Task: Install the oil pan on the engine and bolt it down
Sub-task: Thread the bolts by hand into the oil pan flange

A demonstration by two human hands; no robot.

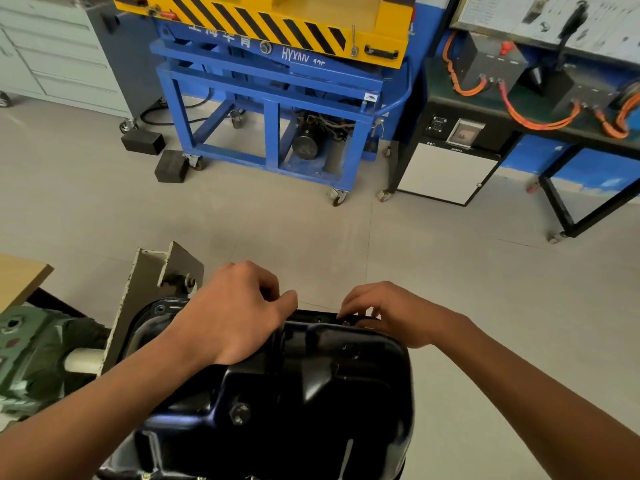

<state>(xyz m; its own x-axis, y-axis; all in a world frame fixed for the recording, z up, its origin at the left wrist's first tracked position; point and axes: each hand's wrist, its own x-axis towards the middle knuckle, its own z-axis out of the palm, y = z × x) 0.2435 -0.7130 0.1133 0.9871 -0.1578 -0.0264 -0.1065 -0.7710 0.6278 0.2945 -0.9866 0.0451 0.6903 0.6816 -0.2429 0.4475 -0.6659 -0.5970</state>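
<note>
So, quick update from my remote seat. The black oil pan [311,393] fills the lower middle of the head view, belly up toward the camera, with its drain plug [239,413] facing me on the near slope. Whatever it sits on is almost fully hidden under it.

My left hand [235,317] lies on top of the pan at the far left. Its fingers curl down over the far rim, so the tips are out of sight, and the thumb sticks out to the right along the edge.

My right hand [391,313] is at the far flange [322,318], wrist up. The fingertips [346,311] are bunched close together and touch the flange. There might be something tiny between them, but honestly I can't tell at this resolution.

Just left of the pan a chipped grey bracket plate [149,292] stands upright, and a green cast housing [31,348] sits beyond it at the left edge.

Across the floor there's a blue wheeled cart [270,109] with a yellow, black-striped top. Two black blocks [171,166] lie on the tiles by its left wheels. Off to the right is a dark bench [485,105] with orange cables [540,121] looping between black boxes.
</note>
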